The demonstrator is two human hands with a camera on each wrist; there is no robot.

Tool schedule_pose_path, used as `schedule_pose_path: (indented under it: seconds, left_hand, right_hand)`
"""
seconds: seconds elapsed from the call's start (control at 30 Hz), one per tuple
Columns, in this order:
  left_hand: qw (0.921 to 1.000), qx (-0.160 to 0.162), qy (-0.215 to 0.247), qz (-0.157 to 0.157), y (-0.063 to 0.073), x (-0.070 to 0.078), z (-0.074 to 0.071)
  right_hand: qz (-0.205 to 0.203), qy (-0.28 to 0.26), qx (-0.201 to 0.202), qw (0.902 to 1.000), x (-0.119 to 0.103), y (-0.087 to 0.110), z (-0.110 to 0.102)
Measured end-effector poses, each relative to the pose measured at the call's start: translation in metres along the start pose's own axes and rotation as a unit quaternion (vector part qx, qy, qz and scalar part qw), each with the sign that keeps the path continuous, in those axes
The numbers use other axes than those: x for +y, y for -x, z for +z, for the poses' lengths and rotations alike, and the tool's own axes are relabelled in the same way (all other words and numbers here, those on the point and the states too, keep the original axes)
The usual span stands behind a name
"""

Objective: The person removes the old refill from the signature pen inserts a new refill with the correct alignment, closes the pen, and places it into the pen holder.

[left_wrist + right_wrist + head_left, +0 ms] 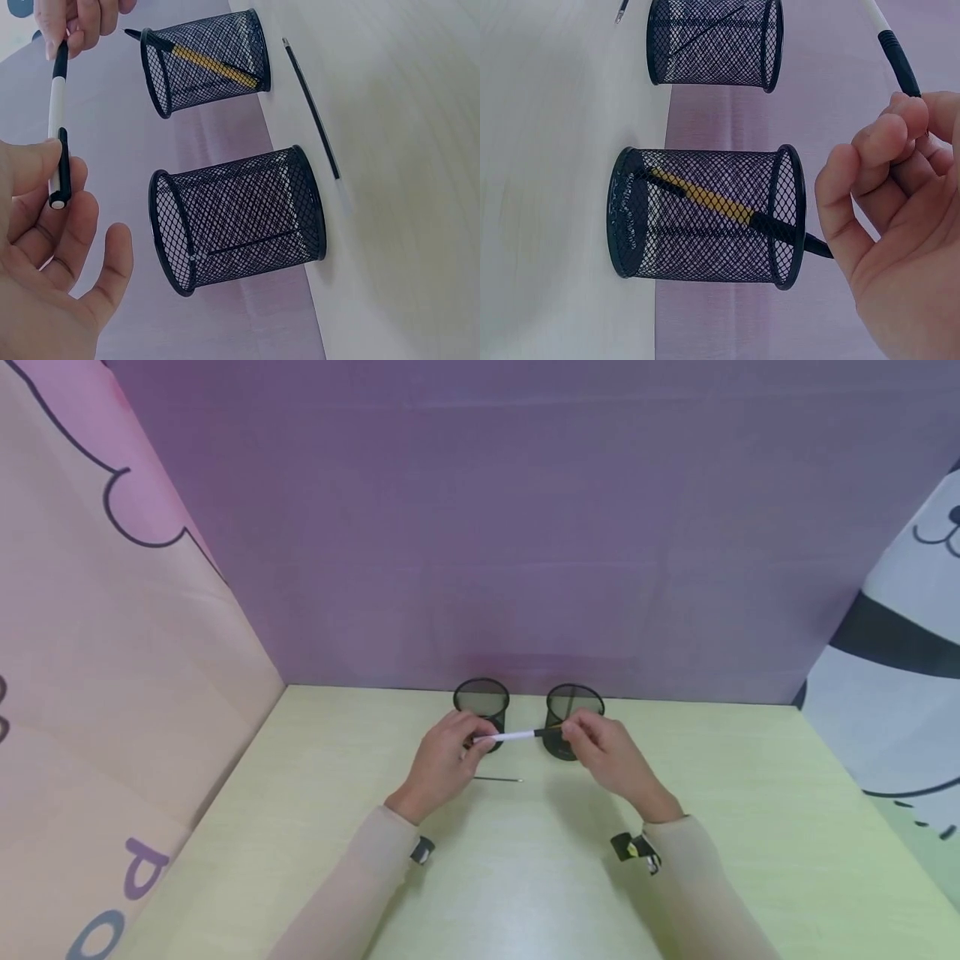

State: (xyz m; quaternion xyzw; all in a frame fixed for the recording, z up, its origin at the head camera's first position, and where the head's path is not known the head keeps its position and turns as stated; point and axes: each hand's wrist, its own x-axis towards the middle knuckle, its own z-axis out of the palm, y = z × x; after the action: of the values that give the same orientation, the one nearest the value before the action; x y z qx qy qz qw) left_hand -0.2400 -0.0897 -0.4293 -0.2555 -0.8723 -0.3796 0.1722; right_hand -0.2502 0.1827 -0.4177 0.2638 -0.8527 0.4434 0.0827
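A white pen (516,736) with black ends is stretched level between the two hands. My left hand (442,760) pinches its clip end between thumb and fingers, and the push button pokes out past the thumb in the left wrist view. The black tip end is pinched by the fingertips of my right hand (611,758). Beneath the pen, a thin dark ink refill (313,112) lies on the table. Behind the hands stand two black mesh pen holders, the left holder (247,217) and the right holder (705,214). A yellow-and-black pen (718,204) leans inside the right one.
The pale table (480,893) reaches back to a purple wall panel (525,527). Printed panels close off the left side (112,635) and right side (907,710). A thin dark line shows at the left holder's mesh; what it is I cannot tell.
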Motion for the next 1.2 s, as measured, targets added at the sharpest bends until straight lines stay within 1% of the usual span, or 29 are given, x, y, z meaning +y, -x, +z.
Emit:
schedule_pose_path:
  seconds: [0.23,0.43,0.73,0.87,1.03,1.13,1.2]
  left_hand:
    - [0.9999,0.003,0.010,0.005,0.000,-0.002,-0.001]
    - [0.9999,0.003,0.007,0.010,-0.001,-0.003,-0.002]
    - [0.9999,-0.009,-0.004,0.000,-0.001,-0.011,-0.008]
    - [0.9998,-0.012,-0.018,-0.006,-0.001,-0.015,-0.011]
    - [0.9978,-0.026,-0.052,-0.031,-0.002,-0.022,-0.014]
    - [0.9947,-0.034,-0.079,-0.056,-0.001,-0.028,-0.016]
    - [0.9912,-0.043,-0.097,-0.079,-0.001,-0.031,-0.018]
  right_hand:
    - [0.004,-0.007,-0.001,1.0000,-0.001,0.000,-0.003]
    - [0.018,-0.014,0.000,0.9997,-0.002,0.000,-0.006]
    - [0.022,-0.012,0.031,0.9992,0.000,0.000,-0.014]
    - [0.028,-0.007,0.044,0.9986,-0.002,0.000,-0.018]
    - [0.038,0.003,0.064,0.9972,-0.002,0.001,-0.022]
    - [0.048,0.013,0.084,0.9953,0.000,0.001,-0.024]
    - [0.053,0.016,0.099,0.9936,0.000,0.001,-0.026]
